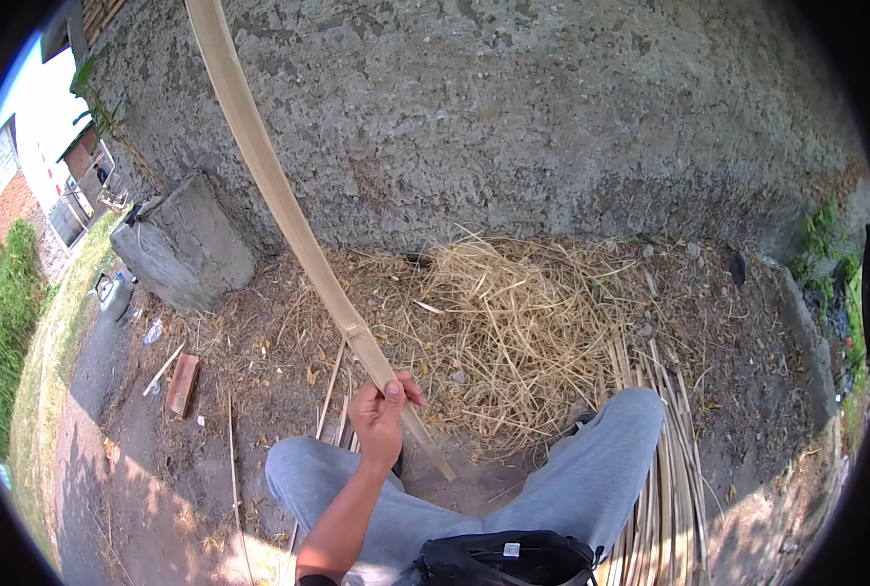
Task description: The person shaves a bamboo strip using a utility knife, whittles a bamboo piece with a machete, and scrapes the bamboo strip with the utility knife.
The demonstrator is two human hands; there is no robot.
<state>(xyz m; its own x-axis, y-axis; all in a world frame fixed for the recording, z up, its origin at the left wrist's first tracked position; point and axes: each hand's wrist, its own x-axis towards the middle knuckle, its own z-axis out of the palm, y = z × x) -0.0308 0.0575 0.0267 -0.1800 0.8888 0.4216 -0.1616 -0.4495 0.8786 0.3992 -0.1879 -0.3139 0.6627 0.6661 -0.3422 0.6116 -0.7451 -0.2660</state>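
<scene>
My left hand (380, 415) is closed around a long, pale bamboo strip (279, 195) close to its lower end, with the thumb lying along it. A node crosses the strip just above my fingers. From there the strip slants up and to the left, bending slightly, and runs out of the top of the picture. Its short lower end (425, 444) hangs below my hand, between my bent knees. My right hand is out of view.
A heap of thin bamboo shavings (513, 322) lies before me against a rough grey wall (513, 117). Several cut strips (674, 488) lie by my right leg. To the left are a concrete block (186, 244) and a reddish brick (182, 385). A black bag (503, 562) rests at my lap.
</scene>
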